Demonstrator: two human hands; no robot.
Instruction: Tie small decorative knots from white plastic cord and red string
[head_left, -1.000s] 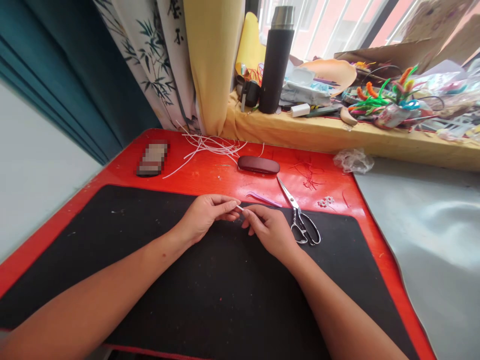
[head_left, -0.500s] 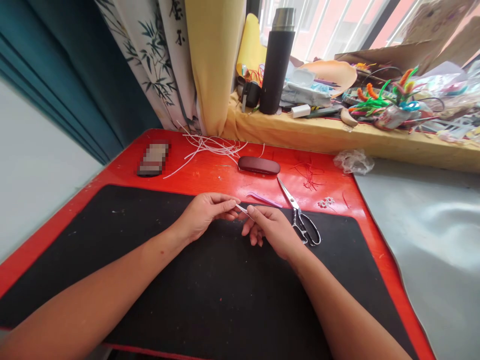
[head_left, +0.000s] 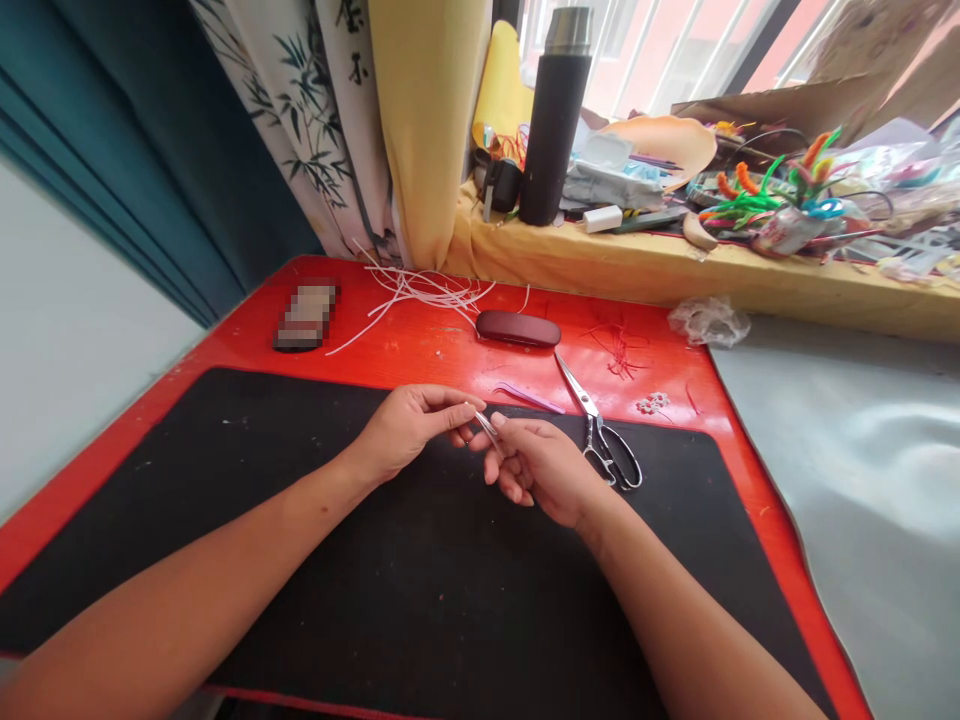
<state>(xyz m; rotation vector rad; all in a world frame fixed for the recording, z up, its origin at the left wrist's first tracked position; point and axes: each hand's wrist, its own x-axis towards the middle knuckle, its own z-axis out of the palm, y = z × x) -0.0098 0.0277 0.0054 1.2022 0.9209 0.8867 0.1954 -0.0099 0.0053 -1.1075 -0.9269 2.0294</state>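
Observation:
Above the black mat (head_left: 420, 600), a short bunch of thin white strips (head_left: 486, 424) spans the gap between my two hands. My left hand (head_left: 420, 425) pinches its upper left end between thumb and fingertips. On the other end, the thumb and index finger of my right hand (head_left: 536, 455) close around the strips, with the remaining fingers curled below. Just right of my right hand lie scissors (head_left: 592, 410) with dark handles. Purple tweezers (head_left: 529, 398) rest behind my hands. Farther back is a loose tangle of long white strips (head_left: 427, 290).
A maroon glasses case (head_left: 517, 329), red threads (head_left: 619, 350) and small silvery pieces (head_left: 652, 403) lie on the red table (head_left: 442, 360). At the left is a blurred-out phone-like object (head_left: 306, 318). A black thermos (head_left: 555, 130) stands on the cluttered windowsill; a grey sheet (head_left: 862, 480) covers the right side.
My right hand has turned slightly and lowered a little, its fingers curling more. The white strips between my hands now point more steeply down and show more clearly. My left hand has barely moved.

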